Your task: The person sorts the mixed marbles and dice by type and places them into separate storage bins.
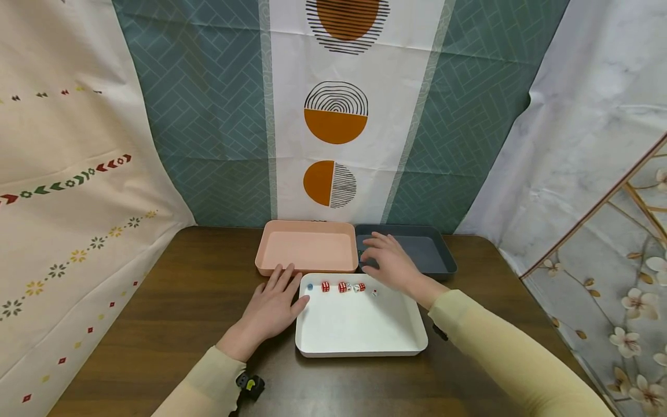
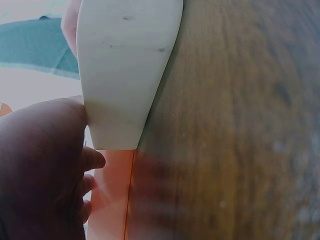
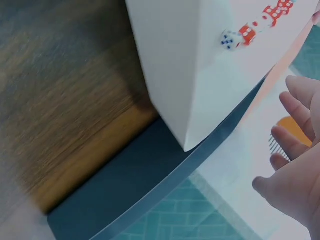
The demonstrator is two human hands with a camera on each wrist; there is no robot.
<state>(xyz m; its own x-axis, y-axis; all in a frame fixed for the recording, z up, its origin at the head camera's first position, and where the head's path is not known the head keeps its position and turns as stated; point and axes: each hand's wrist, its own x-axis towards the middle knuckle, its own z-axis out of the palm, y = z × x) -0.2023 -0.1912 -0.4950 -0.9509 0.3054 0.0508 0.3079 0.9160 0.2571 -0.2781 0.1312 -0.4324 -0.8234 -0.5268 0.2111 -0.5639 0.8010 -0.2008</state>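
Sleeve (image 1: 510,353), white tray (image 1: 359,330) holding dice (image 1: 342,287)

From my remote head view I see a white tray (image 1: 359,333) at lower centre, with red dice (image 1: 342,287) dotted white. Above it sit a peach tray (image 1: 307,249) and, to its right, a slate-blue tray (image 1: 424,249). The desk (image 1: 156,324) is brown wood-grain; the sleeves (image 1: 495,341) are pale yellow. Top centre, the curtain (image 1: 203,116) has teal herringbone flanking orange-and-black circles on white.
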